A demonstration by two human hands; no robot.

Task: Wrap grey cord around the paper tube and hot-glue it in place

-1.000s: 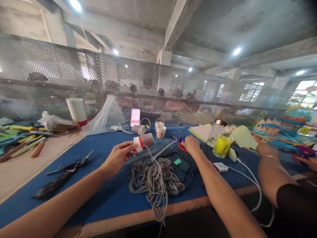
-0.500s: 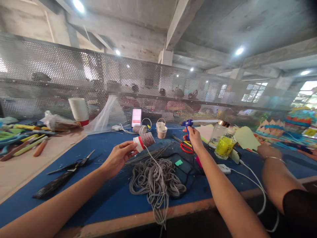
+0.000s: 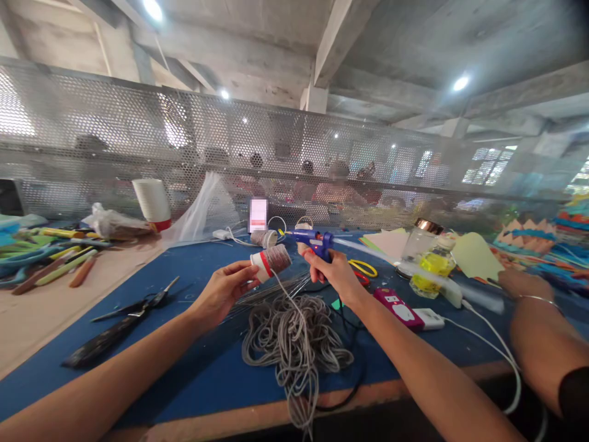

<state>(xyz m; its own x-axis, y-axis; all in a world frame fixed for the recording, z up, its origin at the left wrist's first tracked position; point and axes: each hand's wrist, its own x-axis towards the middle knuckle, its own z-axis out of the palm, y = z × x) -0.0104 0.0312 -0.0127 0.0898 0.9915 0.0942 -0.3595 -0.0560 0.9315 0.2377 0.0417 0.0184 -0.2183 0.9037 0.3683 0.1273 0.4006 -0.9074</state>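
My left hand [image 3: 224,291] holds a small paper cup [image 3: 271,261] on its side, partly wrapped in grey cord with a red band near its white rim. The cord runs down from the cup to a loose grey cord pile [image 3: 294,334] on the blue table mat [image 3: 193,362]. My right hand [image 3: 334,275] grips a blue hot glue gun [image 3: 313,239], its nozzle pointing left toward the cup, a clear glue stick trailing out behind it to the right.
Black scissors [image 3: 133,307] lie left of my left arm. Red and yellow scissors [image 3: 361,270], a pink box [image 3: 398,307], a white plug with cable [image 3: 432,318] and a yellow-liquid bottle [image 3: 426,270] lie right. Another person's forearm [image 3: 538,325] rests far right. A mesh screen [image 3: 184,159] backs the table.
My right hand lifted the glue gun from the mat and swung it left, up to the cup. The left hand kept the cup almost still.
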